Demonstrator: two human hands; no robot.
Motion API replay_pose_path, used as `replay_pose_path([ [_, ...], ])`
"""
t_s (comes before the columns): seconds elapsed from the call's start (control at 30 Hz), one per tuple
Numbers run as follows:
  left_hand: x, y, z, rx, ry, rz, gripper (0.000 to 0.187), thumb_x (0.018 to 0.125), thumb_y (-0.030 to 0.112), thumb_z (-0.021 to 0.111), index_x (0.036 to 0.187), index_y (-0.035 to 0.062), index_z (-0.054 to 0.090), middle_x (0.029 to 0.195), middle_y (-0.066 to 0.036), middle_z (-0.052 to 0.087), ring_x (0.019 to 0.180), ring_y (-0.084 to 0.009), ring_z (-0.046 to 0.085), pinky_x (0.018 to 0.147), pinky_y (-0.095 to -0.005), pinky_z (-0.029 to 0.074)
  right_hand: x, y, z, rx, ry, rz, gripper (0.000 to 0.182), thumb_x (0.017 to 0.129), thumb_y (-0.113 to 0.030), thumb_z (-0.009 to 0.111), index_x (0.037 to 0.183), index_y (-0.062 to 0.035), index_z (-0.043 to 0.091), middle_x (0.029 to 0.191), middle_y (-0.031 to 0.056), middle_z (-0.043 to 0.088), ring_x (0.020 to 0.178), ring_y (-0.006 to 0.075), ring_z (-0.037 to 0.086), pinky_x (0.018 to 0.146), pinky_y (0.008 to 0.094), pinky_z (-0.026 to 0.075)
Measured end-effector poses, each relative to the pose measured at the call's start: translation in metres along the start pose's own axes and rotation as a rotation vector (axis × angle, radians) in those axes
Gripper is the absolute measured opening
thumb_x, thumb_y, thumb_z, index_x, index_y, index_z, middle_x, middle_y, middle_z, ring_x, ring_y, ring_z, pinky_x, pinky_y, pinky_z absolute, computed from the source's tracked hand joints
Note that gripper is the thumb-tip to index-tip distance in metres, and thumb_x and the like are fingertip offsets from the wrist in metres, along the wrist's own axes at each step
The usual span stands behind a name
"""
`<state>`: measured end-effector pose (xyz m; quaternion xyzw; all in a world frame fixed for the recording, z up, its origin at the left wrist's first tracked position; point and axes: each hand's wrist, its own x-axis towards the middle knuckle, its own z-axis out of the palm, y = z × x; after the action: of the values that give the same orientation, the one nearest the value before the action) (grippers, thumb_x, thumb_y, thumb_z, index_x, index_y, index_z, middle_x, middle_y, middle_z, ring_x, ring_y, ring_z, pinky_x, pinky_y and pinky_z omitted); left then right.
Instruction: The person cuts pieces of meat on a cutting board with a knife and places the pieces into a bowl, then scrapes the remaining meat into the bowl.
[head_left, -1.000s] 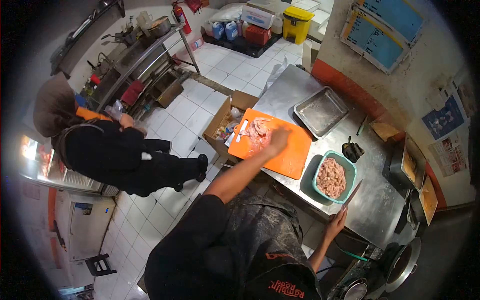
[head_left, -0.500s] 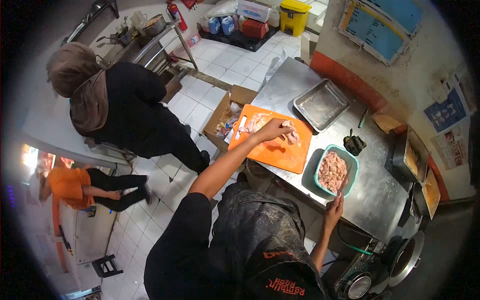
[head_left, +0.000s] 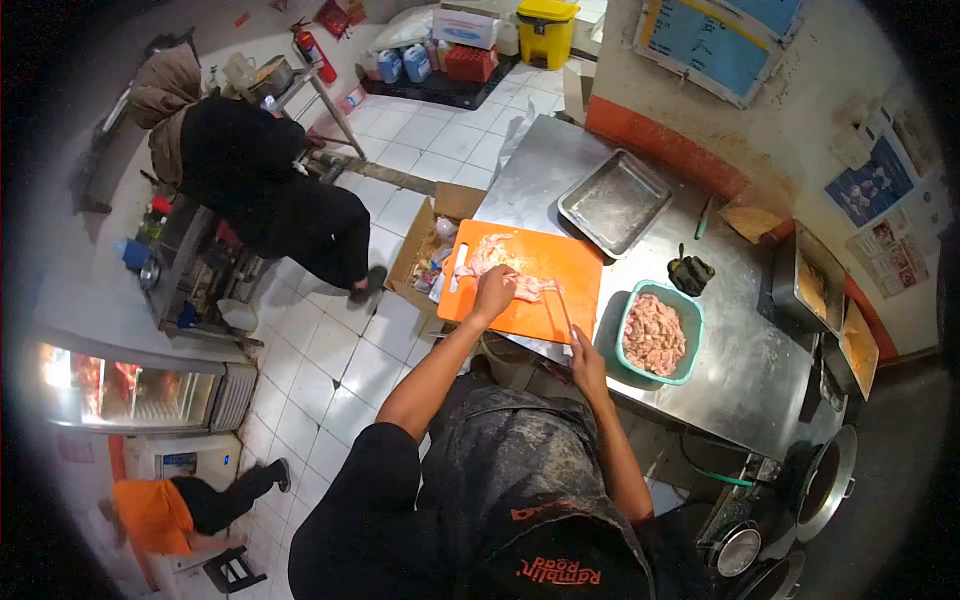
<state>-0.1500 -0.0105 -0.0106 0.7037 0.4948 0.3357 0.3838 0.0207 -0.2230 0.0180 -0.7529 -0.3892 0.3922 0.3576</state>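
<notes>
From the head camera, the left hand [head_left: 493,293] presses down on a strip of raw chicken [head_left: 525,287] lying on the orange cutting board [head_left: 560,262] at the counter's [head_left: 740,385] near edge. The right hand [head_left: 585,362] is clenched around the handle of a knife [head_left: 563,312], whose blade reaches up over the board toward the meat. The chicken's long axis runs left to right, its free end just beside the blade; the left hand is the nearer, already touching it. A teal basin of cut chicken [head_left: 655,333] stands just right of the board.
</notes>
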Motion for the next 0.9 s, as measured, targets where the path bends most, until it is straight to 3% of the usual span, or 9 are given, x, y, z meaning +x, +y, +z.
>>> replay_pose_path([
  [0.07, 0.002, -0.009, -0.009, 0.187, 0.097, 0.248, 0.018, 0.08, 0.004, 0.062, 0.096, -0.0008, 0.068, 0.095, -0.02, 0.066, 0.089, -0.0386, 0.065, 0.076, -0.0436, 0.052, 0.006, 0.008, -0.002, -0.092, 0.037, 0.02, 0.044, 0.103, -0.036, 0.046, 0.138, -0.0115, 0.054, 0.113, 0.0285, 0.065, 0.101, 0.0428, 0.066, 0.087, 0.0466, 0.05],
  [0.2, 0.005, 0.003, -0.054, 0.09, 0.088, 0.058, 0.019, 0.08, -0.001, 0.06, 0.097, -0.0002, 0.069, 0.099, -0.02, 0.063, 0.093, -0.0389, 0.063, 0.081, -0.0457, 0.051, 0.007, 0.023, -0.005, -0.198, 0.167, 0.024, 0.043, 0.103, -0.036, 0.042, 0.138, -0.0142, 0.054, 0.117, 0.0265, 0.064, 0.106, 0.0485, 0.061, 0.089, 0.0522, 0.049],
  [0.3, 0.006, -0.005, -0.057, 0.413, -0.062, 0.098, 0.02, 0.08, 0.002, 0.063, 0.098, 0.0019, 0.07, 0.101, -0.018, 0.064, 0.098, -0.037, 0.062, 0.086, -0.0468, 0.049, 0.003, 0.014, -0.003, -0.177, 0.161, 0.066, 0.044, 0.104, -0.037, 0.04, 0.139, -0.0139, 0.054, 0.117, 0.0266, 0.064, 0.107, 0.049, 0.06, 0.091, 0.0518, 0.049],
  [0.4, 0.006, 0.012, -0.022, 0.513, 0.021, 0.506, 0.023, 0.079, 0.01, 0.068, 0.102, 0.0074, 0.072, 0.112, -0.009, 0.063, 0.113, -0.0293, 0.056, 0.092, -0.0486, 0.045, 0.006, -0.013, 0.006, -0.09, 0.168, 0.081, 0.044, 0.104, -0.036, 0.04, 0.139, -0.0123, 0.053, 0.116, 0.0285, 0.064, 0.107, 0.0493, 0.06, 0.091, 0.0515, 0.049],
  [0.43, 0.004, 0.015, -0.006, 0.505, 0.012, 0.504, 0.023, 0.079, 0.01, 0.068, 0.102, 0.0074, 0.072, 0.112, -0.009, 0.063, 0.113, -0.0293, 0.056, 0.092, -0.0486, 0.045, 0.002, -0.019, 0.01, -0.043, 0.17, 0.083, 0.044, 0.104, -0.035, 0.041, 0.139, -0.0111, 0.054, 0.116, 0.0295, 0.064, 0.107, 0.0492, 0.061, 0.091, 0.0512, 0.049],
  [0.73, 0.004, 0.013, 0.028, 0.29, -0.563, 0.61, 0.017, 0.078, 0.01, 0.067, 0.094, 0.0059, 0.065, 0.098, -0.009, 0.059, 0.099, -0.0293, 0.057, 0.084, -0.041, 0.048, -0.012, 0.0, 0.018, -0.153, 0.277, 0.081, 0.038, 0.104, -0.034, 0.044, 0.133, -0.0142, 0.058, 0.112, 0.0249, 0.066, 0.104, 0.045, 0.063, 0.084, 0.0468, 0.051],
  [0.8, -0.001, 0.013, 0.013, 0.28, -0.604, 0.668, 0.015, 0.079, 0.008, 0.065, 0.094, 0.0052, 0.064, 0.098, -0.009, 0.058, 0.098, -0.0295, 0.057, 0.084, -0.0405, 0.048, -0.023, -0.004, 0.015, -0.151, 0.25, 0.102, 0.038, 0.104, -0.034, 0.044, 0.133, -0.0143, 0.058, 0.107, 0.0255, 0.066, 0.099, 0.0451, 0.065, 0.08, 0.0463, 0.052],
  [0.83, -0.008, 0.013, 0.008, 0.268, -0.634, 0.72, 0.014, 0.08, 0.006, 0.063, 0.094, 0.0045, 0.063, 0.098, -0.01, 0.058, 0.098, -0.0297, 0.057, 0.084, -0.0399, 0.048, -0.029, -0.003, 0.015, -0.166, 0.229, 0.124, 0.04, 0.105, -0.038, 0.042, 0.135, -0.0168, 0.056, 0.089, 0.0293, 0.066, 0.086, 0.0488, 0.064, 0.072, 0.051, 0.05],
  [0.9, -0.018, 0.02, -0.006, 0.315, -0.658, 0.81, 0.016, 0.08, 0.004, 0.062, 0.096, 0.0038, 0.063, 0.1, -0.01, 0.058, 0.098, -0.03, 0.056, 0.085, -0.0395, 0.048, -0.037, -0.018, 0.015, -0.174, 0.254, 0.111, 0.039, 0.104, -0.038, 0.043, 0.136, -0.0178, 0.056, 0.087, 0.0297, 0.066, 0.085, 0.0488, 0.065, 0.072, 0.0516, 0.05],
])
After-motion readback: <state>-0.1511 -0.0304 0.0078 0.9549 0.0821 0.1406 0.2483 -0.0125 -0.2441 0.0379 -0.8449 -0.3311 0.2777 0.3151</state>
